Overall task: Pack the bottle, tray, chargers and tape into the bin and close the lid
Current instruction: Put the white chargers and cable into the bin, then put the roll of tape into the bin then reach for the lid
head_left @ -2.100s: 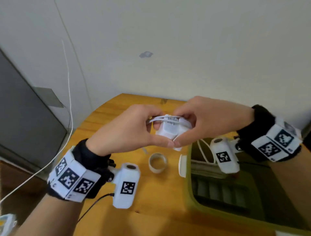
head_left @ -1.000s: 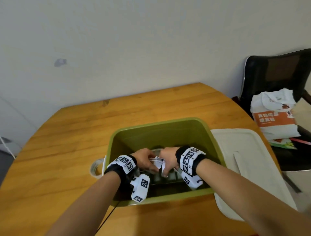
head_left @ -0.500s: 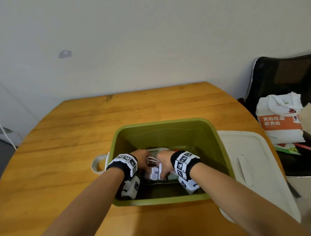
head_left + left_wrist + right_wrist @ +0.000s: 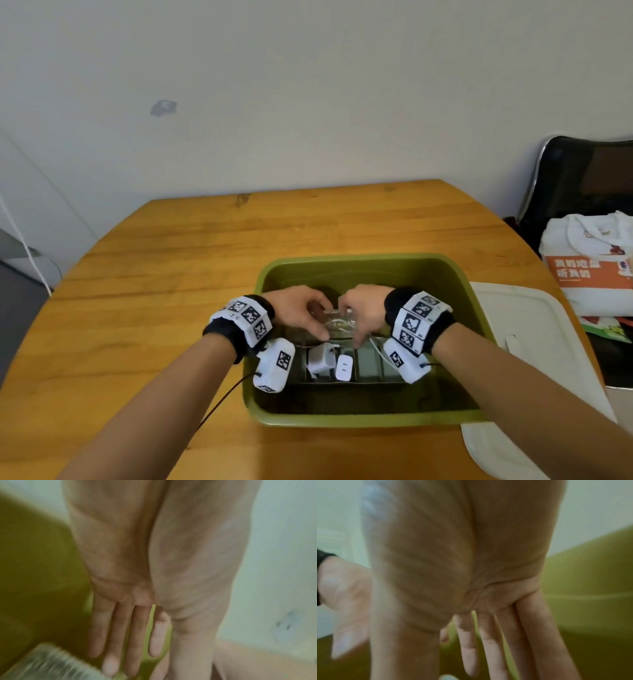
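My left hand (image 4: 301,317) and right hand (image 4: 364,313) hover inside the green bin (image 4: 363,416), fingers straight, gripping nothing; two white chargers (image 4: 330,363) lie below. The bag (image 4: 589,260) on the chair carries orange-panel lettering I cannot read.

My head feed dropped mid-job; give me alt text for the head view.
Both hands, left hand and right hand, reach into an open green bin on a wooden table, above two white chargers lying on a tray. A white lid lies beside the bin.

Left hand (image 4: 137,574) fingers (image 4: 111,635) straight, over green bin (image 4: 34,568); blurred ribbed tray (image 4: 51,665) at fingertips.
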`<state>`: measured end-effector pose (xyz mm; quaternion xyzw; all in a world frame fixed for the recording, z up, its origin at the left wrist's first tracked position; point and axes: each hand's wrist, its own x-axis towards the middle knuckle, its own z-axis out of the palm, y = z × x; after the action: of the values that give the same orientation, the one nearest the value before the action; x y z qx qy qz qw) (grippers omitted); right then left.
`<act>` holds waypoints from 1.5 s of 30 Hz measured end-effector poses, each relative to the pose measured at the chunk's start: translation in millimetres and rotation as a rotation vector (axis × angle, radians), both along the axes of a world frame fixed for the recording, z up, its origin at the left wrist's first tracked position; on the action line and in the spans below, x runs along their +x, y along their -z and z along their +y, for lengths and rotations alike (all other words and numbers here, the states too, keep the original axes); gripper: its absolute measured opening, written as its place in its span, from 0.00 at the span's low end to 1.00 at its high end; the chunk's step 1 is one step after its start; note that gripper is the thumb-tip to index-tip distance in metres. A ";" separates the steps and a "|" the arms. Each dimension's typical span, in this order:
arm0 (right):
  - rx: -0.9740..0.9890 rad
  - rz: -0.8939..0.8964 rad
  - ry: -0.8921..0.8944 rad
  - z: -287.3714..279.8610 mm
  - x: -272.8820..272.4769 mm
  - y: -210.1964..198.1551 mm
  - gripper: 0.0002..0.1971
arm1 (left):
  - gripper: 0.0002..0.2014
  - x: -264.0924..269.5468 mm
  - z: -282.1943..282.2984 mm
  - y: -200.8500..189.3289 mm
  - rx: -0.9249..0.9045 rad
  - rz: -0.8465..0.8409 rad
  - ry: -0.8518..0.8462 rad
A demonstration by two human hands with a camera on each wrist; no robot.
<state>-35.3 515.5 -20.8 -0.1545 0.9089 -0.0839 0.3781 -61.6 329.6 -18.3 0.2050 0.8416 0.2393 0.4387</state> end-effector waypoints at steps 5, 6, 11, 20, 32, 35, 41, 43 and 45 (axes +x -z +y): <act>-0.018 0.057 0.060 -4.3 -17.0 -42.8 0.27 | 0.19 -18.2 -76.5 -51.1 0.273 0.069 -0.296; -0.038 0.083 0.065 -12.0 -20.7 -52.7 0.23 | 0.17 -21.6 -96.1 -55.1 0.320 0.093 -0.399; -0.177 0.317 -0.045 -92.5 -32.4 -103.6 0.10 | 0.15 -30.9 -185.2 -36.2 0.495 0.246 -1.011; -0.002 0.166 -0.325 -287.2 -74.7 -29.6 0.30 | 0.09 2.2 -254.3 94.6 0.280 -0.139 -1.332; 0.304 0.024 -0.028 -327.1 -61.3 100.9 0.28 | 0.07 2.6 -260.8 143.6 0.576 -0.566 -1.387; 0.317 0.025 -0.042 -325.5 -60.4 89.4 0.30 | 0.13 2.3 -257.7 135.1 0.579 -0.577 -1.343; 0.183 0.071 -0.114 -319.7 -69.2 30.3 0.34 | 0.10 -3.6 -261.5 79.3 0.583 -0.407 -1.233; 0.118 0.119 -0.108 -306.1 -74.1 -5.0 0.38 | 0.13 -10.7 -265.4 56.8 0.625 -0.293 -1.206; 0.017 0.215 -0.077 -279.7 -74.5 -43.5 0.41 | 0.13 -17.6 -260.8 30.5 0.721 -0.212 -1.174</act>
<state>-109.8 235.8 22.7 -0.1944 0.9383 -0.0445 0.2826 -79.3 68.7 -48.8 -0.1753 0.6338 0.7202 0.2211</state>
